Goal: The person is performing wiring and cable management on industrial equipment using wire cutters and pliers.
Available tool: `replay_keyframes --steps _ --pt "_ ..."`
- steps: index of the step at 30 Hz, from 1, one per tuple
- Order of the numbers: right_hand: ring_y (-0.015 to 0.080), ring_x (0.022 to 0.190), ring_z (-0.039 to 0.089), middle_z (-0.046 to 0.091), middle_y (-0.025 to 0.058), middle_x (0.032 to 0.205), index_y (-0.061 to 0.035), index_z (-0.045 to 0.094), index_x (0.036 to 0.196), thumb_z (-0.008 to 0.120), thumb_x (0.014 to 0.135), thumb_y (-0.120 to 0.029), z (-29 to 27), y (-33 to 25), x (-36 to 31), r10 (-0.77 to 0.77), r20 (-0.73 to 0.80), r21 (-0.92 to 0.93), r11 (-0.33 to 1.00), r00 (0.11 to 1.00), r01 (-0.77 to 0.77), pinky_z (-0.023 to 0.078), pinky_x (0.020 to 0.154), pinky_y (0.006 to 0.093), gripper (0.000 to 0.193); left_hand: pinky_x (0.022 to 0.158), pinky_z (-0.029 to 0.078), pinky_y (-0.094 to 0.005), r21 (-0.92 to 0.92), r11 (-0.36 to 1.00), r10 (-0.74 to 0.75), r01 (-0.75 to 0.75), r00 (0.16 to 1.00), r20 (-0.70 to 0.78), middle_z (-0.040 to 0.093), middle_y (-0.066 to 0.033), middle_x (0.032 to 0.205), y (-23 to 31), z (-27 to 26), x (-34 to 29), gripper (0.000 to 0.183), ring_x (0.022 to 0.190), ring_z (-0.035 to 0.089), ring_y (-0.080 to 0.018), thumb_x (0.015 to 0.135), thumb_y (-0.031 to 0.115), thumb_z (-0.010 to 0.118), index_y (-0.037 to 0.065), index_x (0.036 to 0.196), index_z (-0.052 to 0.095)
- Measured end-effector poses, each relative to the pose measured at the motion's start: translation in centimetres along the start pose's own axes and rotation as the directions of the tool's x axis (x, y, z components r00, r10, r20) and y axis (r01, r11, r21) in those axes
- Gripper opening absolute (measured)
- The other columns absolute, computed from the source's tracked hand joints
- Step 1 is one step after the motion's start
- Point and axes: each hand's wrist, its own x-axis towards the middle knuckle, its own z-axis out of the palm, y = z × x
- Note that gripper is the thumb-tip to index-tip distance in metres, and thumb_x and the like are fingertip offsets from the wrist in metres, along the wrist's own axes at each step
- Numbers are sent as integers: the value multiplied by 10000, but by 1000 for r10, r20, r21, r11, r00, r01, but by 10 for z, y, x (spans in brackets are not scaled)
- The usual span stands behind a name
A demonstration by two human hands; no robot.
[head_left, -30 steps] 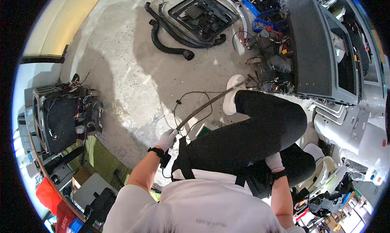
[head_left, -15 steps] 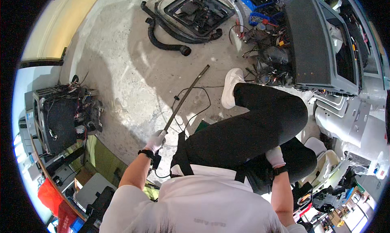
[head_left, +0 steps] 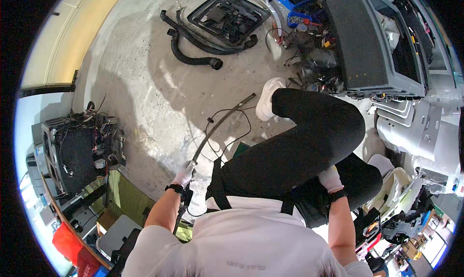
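Note:
My left hand [head_left: 183,174], in a pale glove, is closed round a long, dark, flexible strip [head_left: 211,130]. The strip bows away from me across the floor, and its far end comes near my white shoe [head_left: 266,103]. Its lower part passes back beside my left wrist. A thin black cable [head_left: 250,124] lies in a loop around and under the strip. My right hand [head_left: 331,179], gloved too, is against my black trousers [head_left: 295,137] between the bent legs; its fingers are mostly hidden there.
Black corrugated hoses [head_left: 191,59] lie ahead on the concrete, touching a black framed panel [head_left: 193,17]. Tangled wires [head_left: 309,59] and blue bins [head_left: 297,19] sit by a large grey housing [head_left: 355,45] at right. Another wired unit [head_left: 77,153] stands at left.
The strip was nearly straight and now bends in a curve, its far end shifted right and nearer to me. The view has turned slightly; my right hand stays at my legs.

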Motion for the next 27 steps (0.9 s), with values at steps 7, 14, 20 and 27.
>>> replay_keyframes --steps 7,14,20,27 --pt "421 956 545 597 242 978 -50 580 1019 539 789 -142 2 -2 5 -54 19 13 998 998 54 464 793 430 251 401 369 -238 180 979 111 -101 993 -46 527 -12 635 28 16 -24 264 477 450 -78 909 285 490 66 1020 588" --pt "344 1171 446 501 186 1244 -39 499 1207 456 868 -154 3 4 10 -38 200 -153 986 979 69 368 976 360 360 554 432 -325 426 898 165 -114 983 -84 558 -98 643 -28 -4 -90 223 576 541 -183 893 225 484 28 958 567" --pt "405 1030 525 580 223 1082 -94 542 1141 531 822 -180 9 14 15 -148 83 -21 988 985 150 447 850 411 331 517 412 -309 485 856 -179 179 983 -46 552 -72 630 -58 -24 -127 215 547 520 -160 894 230 489 39 932 580" --pt "397 1053 518 571 225 1100 -87 531 1149 541 818 -197 16 24 20 -196 67 -61 978 978 200 441 864 411 348 423 362 -258 191 961 -221 201 971 89 497 -6 588 -50 -15 -95 265 456 435 -97 922 296 455 57 890 565"
